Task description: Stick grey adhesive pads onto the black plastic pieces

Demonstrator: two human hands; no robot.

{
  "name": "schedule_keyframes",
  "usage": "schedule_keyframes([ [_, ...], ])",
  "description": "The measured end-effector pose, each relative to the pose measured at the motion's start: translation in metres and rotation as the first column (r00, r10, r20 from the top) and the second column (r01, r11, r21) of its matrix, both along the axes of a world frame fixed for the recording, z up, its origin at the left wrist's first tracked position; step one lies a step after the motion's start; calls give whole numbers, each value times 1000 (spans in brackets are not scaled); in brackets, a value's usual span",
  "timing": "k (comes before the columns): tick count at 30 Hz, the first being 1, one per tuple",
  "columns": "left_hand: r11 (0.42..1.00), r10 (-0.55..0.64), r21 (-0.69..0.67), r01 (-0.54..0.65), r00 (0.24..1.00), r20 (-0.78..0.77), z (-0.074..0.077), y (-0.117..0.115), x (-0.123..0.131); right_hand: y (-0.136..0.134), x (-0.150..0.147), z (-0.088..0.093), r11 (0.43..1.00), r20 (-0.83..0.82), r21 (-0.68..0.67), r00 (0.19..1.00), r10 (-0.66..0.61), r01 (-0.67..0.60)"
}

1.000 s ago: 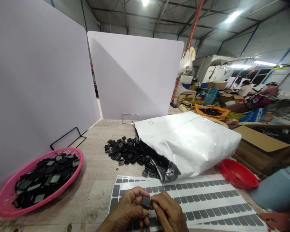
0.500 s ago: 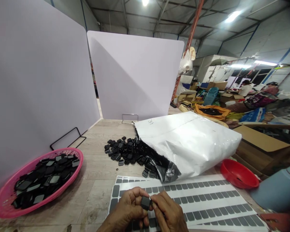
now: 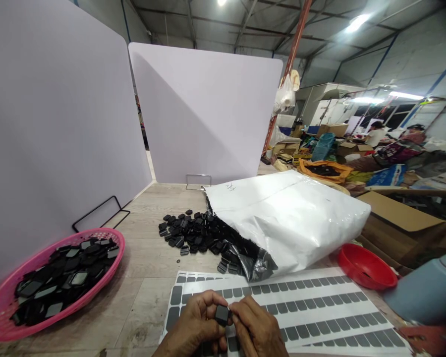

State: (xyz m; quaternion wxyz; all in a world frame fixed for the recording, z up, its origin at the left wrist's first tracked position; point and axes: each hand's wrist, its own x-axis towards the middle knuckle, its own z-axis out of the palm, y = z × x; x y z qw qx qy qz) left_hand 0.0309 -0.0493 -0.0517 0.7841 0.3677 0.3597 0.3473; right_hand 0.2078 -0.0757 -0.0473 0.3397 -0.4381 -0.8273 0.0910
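Between the thumb and fingers of my left hand (image 3: 199,320) is a small black plastic piece (image 3: 222,314), its flat face turned up. My right hand (image 3: 258,325) is closed, fingertips pressed at the right edge of that piece; whether they pinch anything else is hidden. Both hands are above white sheets of grey stickers (image 3: 317,305) laid out in rows. Beyond them, similar black pieces (image 3: 193,232) lie heaped at the torn mouth of a large white plastic bag (image 3: 290,218).
A pink basket (image 3: 117,255) of black pieces, some grey-faced, stands at left. To the right are a red bowl (image 3: 367,270), a cardboard box (image 3: 405,213) and a blue-grey rounded object (image 3: 427,287). White panels (image 3: 204,114) rise behind the table. People sit far off at right.
The black piece has tilted slightly in my left fingers, showing more of its flat face. My right fingertips stay at its edge. The whole view has shifted a little.
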Motion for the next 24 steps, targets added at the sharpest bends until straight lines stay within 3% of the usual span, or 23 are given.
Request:
schedule_keyframes([
  [6, 1000, 5, -6, -5, 1000, 16, -8, 3, 2, 0, 0, -2, 1000, 23, -11, 1000, -17, 17],
  [13, 1000, 27, -16, -27, 999, 22, 1, -1, -1, 0, -2, -1, 1000, 15, -19, 1000, -21, 21],
  [24, 997, 76, 12, -76, 995, -57, 8, 2, 0, 1, -12, -16, 999, -131, -6, 990, -51, 50],
])
